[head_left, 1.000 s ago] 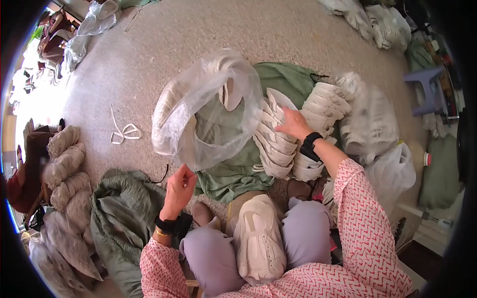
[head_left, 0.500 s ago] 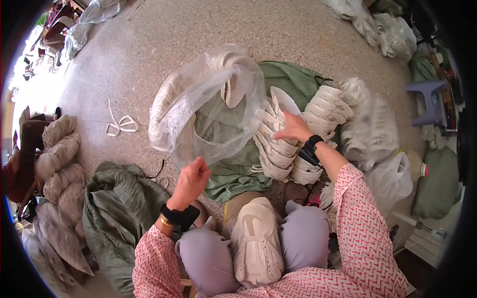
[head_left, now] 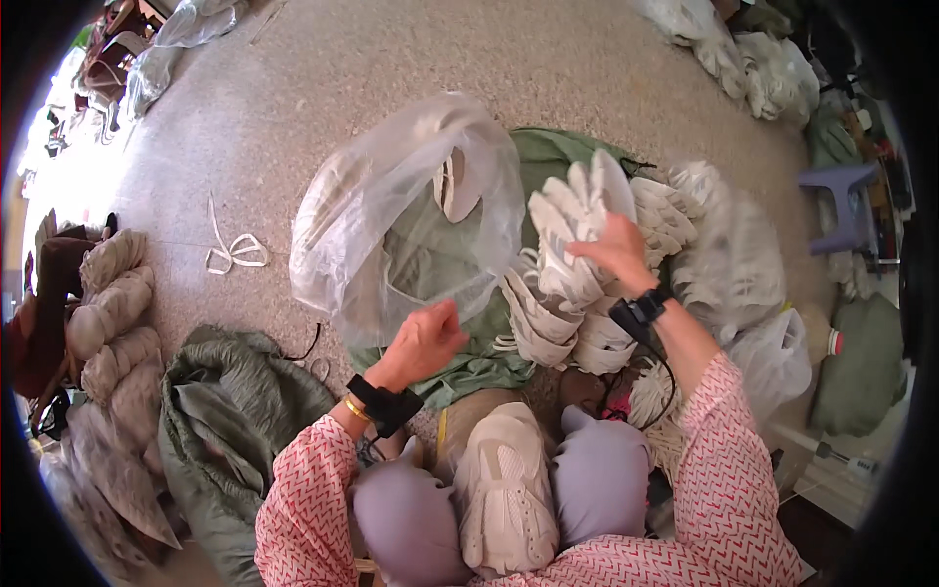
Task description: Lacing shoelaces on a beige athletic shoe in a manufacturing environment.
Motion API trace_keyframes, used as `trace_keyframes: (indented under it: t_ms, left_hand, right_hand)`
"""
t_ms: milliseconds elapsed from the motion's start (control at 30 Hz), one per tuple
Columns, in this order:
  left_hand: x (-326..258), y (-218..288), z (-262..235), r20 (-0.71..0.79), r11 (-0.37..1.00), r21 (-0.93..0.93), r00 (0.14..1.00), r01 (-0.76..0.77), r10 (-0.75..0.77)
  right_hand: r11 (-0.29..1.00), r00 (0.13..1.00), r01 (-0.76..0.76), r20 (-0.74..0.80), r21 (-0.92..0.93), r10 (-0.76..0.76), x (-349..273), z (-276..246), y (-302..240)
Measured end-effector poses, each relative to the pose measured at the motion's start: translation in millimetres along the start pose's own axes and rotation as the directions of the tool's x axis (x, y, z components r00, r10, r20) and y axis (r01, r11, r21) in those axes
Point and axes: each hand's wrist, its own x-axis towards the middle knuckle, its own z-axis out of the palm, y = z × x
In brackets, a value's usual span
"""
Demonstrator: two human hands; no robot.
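Observation:
My right hand grips a bundle of nested cream shoe uppers, lifted and tilted above the rest of the stack. Further cream uppers stand in a row just behind it. My left hand is closed beside the near edge of a clear plastic bag; what its fingers hold, if anything, is hidden. Nested uppers show through the bag, which curves around a green cloth. A single beige mesh shoe upper rests between my knees.
Strings of tied uppers lie at the left beside a dark green sack. A white tie is on the floor. More bagged uppers lie at the right, near a grey-blue stool and a green bundle.
My right hand has lifted part of the stack of uppers up and to the right. My left hand has shifted right and slightly down the picture along the bag's near edge.

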Motion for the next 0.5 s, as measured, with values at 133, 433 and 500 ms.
trace_keyframes:
  t_ms: [133, 433, 500]
  left_hand:
    - [5.4, 17.4, 1.3, 0.14, 0.976, -0.186, 0.986, 0.111, -0.085]
    - [11.5, 60.1, 4.2, -0.074, 0.889, -0.453, 0.996, -0.07, 0.041]
    - [7.6, 54.7, -5.1, -0.058, 0.767, -0.641, 0.994, 0.033, -0.091]
  right_hand:
    - [0.851, 0.989, 0.144, -0.109, 0.505, -0.102, -25.0, -25.2, -12.1]
    - [0.414, 0.862, -0.385, 0.481, 0.825, -0.156, -72.5, -49.1, -77.3]
    - [0.276, 0.791, -0.486, 0.552, 0.829, -0.264, -73.7, -51.6, -88.6]
